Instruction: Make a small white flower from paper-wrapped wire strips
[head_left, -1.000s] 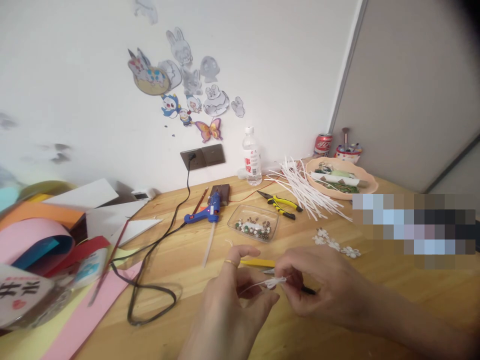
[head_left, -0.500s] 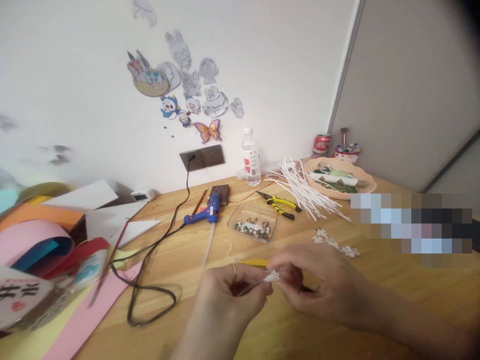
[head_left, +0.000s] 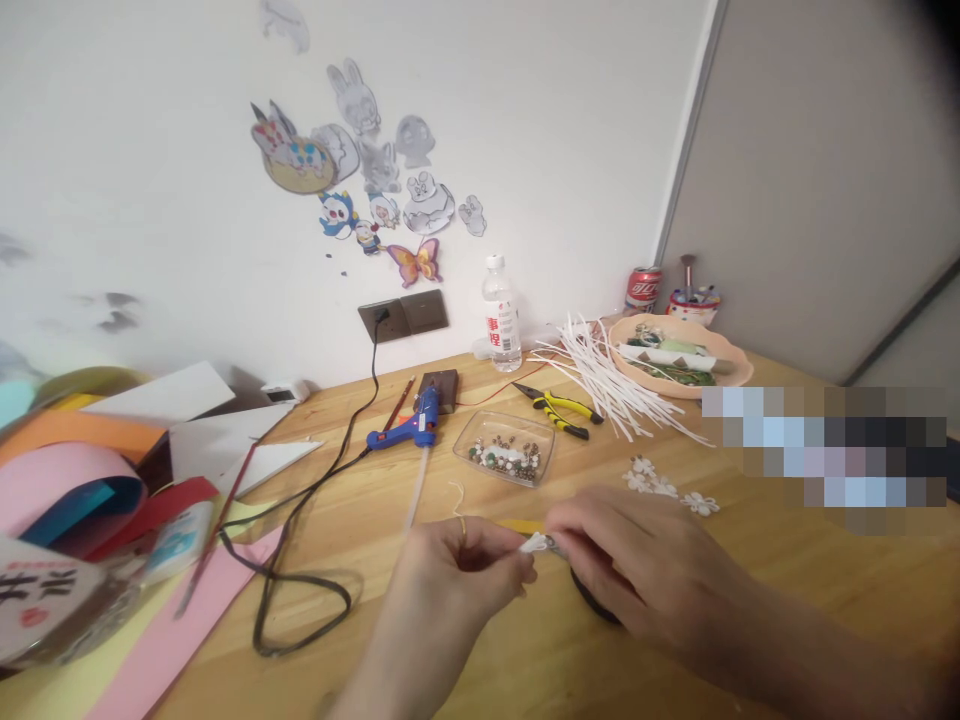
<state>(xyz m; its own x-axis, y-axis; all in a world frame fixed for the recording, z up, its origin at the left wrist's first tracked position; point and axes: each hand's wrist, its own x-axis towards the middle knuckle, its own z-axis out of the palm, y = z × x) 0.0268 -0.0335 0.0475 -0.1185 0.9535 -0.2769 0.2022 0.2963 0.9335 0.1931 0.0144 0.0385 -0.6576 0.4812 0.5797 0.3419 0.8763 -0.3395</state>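
My left hand (head_left: pixel 469 580) wears a ring and pinches a small white looped cord piece (head_left: pixel 535 543) between thumb and index finger. My right hand (head_left: pixel 637 560) is closed at the other end of that piece. A small greyish bit shows at its fingertips, too small to name. Under the right hand is a black curved loop (head_left: pixel 592 598), mostly hidden. Behind the fingers lies a yellow strip-like thing (head_left: pixel 521 525), partly covered. White cord flowers (head_left: pixel 699 503) lie on the table beyond my right hand.
A clear tray of beads (head_left: pixel 504 450), a blue glue gun (head_left: pixel 412 430) with black cable, yellow-black pliers (head_left: pixel 559 408) and white stems (head_left: pixel 615 385) lie ahead. A bottle (head_left: pixel 501 320) and peach tray (head_left: pixel 739 372) stand behind. Coloured paper (head_left: pixel 180 610) covers the left.
My right hand's fingers have drawn slightly right and closed together, showing more of the black loop below. My left hand still pinches the white piece, its loops now less spread.
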